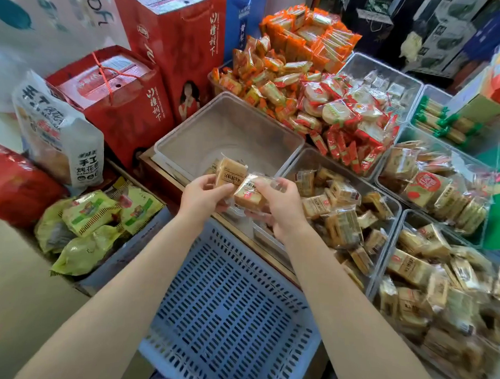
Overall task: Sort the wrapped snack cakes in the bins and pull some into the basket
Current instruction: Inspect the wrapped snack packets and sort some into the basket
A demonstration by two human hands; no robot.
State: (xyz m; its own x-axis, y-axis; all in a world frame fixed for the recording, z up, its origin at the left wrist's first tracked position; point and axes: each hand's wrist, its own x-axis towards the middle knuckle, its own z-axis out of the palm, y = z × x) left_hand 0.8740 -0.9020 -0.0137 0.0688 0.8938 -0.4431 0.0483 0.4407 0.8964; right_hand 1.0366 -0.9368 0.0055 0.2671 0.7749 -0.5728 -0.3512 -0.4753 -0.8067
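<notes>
A: Status?

B: Early stage. The blue basket holds nothing visible. The left hand pinches one wrapped snack cake; the right hand curls round a second cake, both above the near-empty clear bin.

A: Obscured items?

B: Stock beneath the hands, label text, and the blurred right-hand bins.

Shop corner, even bright light. Pale wall at top left with teal and dark lettering. Wooden desk edge runs diagonally through centre. Red gift boxes stacked against the wall, dark boxes piled at top right.
</notes>
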